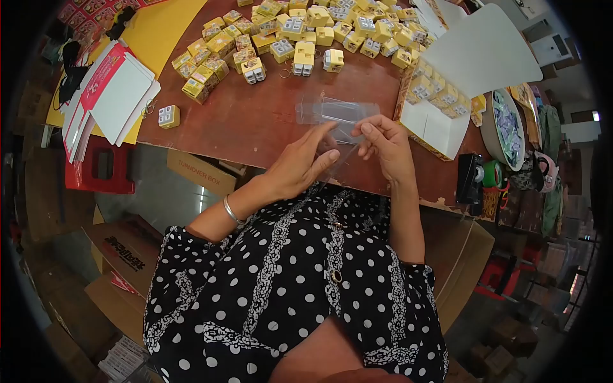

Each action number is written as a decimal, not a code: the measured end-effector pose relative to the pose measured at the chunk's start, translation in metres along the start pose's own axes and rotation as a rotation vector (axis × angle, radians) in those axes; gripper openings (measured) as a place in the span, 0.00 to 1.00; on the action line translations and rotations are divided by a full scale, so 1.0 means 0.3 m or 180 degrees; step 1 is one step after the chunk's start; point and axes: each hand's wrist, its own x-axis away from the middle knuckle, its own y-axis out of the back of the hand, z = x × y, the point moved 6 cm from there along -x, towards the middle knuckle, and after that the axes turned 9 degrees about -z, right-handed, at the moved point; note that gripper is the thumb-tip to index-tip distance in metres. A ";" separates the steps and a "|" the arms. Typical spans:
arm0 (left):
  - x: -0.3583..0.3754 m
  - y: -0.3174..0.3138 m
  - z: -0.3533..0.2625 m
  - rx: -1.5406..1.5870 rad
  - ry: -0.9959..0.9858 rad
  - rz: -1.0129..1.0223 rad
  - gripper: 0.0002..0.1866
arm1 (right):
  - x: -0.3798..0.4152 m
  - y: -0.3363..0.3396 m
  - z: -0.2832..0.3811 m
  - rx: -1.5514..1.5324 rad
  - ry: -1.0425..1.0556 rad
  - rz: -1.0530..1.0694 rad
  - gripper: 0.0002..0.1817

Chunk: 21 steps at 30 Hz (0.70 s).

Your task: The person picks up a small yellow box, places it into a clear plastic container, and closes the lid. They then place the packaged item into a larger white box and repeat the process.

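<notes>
Red-brown table (223, 137), TURNOVER BOX carton (202, 173) below. Our right hand (389, 150) pinches clear plastic (346, 150); our left hand's (300, 165) grip unclear.

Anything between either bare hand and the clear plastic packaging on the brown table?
Nothing visible: left hand and right hand are at the near side of the clear plastic packaging; small yellow boxes lie beyond it.

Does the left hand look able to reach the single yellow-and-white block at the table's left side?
Probably yes: only bare tabletop seems to lie between the left hand and the block, though the hand is beside clear plastic.
</notes>
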 end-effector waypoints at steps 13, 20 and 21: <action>0.081 0.177 0.163 0.1351 0.1066 0.0236 0.30 | -0.334 -0.169 0.112 0.0961 0.0466 0.0058 0.11; 0.134 0.258 0.143 0.1014 0.0629 0.1096 0.29 | -0.512 -0.685 0.149 0.2405 0.2585 0.0871 0.16; 0.141 0.295 0.133 0.0988 0.0597 0.1229 0.29 | -0.505 -0.754 0.165 0.2587 0.3509 0.0757 0.18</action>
